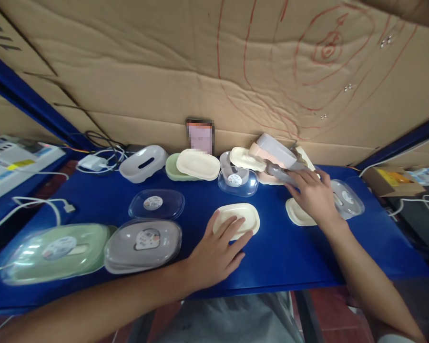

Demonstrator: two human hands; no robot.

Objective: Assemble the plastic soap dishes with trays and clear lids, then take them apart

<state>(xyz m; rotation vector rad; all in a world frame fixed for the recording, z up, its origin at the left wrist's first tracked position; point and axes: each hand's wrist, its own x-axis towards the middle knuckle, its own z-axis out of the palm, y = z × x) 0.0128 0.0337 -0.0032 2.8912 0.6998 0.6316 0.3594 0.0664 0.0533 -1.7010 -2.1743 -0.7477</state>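
Left hand (218, 252) presses cream tray (238, 219); labels unreadable.

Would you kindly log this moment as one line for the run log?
left hand: flat on cream tray | right hand: gripping grey piece at the stack | surface: blue table

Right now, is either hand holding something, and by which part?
The left hand lies flat on a cream tray, fingers on its near edge, not gripping. The right hand touches a grey piece; the grip cannot be told.
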